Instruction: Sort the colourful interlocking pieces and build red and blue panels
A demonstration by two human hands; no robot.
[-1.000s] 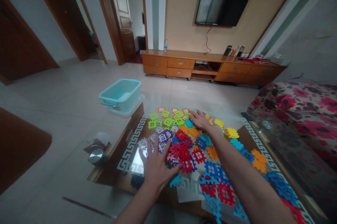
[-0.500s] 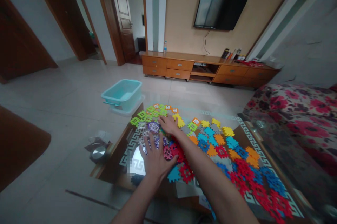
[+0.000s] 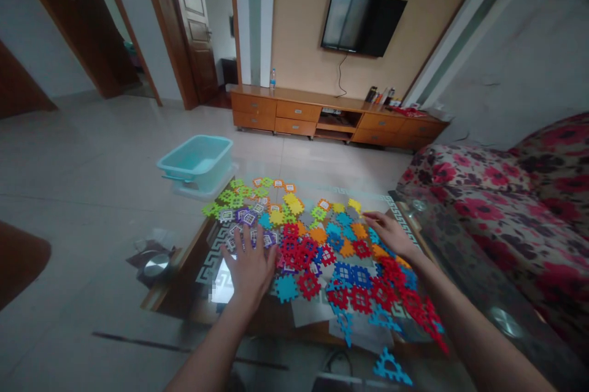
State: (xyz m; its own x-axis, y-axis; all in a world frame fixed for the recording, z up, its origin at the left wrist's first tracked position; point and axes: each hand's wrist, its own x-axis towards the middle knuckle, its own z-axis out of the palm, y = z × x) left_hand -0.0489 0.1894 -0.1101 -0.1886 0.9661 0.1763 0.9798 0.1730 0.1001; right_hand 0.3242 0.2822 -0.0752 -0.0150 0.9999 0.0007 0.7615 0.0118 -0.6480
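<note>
Plastic interlocking tiles in red, blue, orange, yellow, green and purple, spread in a loose layer across glass worktop with Greek-key border. Left hand laid flat, fingers spread wide, palm down on purple and white tiles at near left edge of spread; nothing gripped. Right hand resting palm down on orange and blue tiles at far right side, fingers extended and slightly apart, pointing left; nothing visibly held, underside hidden. Red tiles clustered between both hands; green tiles grouped at far left corner. Single blue triangular tile apart from the rest, below near edge of worktop. Turquoise plastic tub on floor just beyond far left corner of worktop. Flowered sofa along right side. Low wooden cabinet against far wall, wall-mounted television above it, small bottle on cabinet's left end. Wooden door at left of far wall.
</note>
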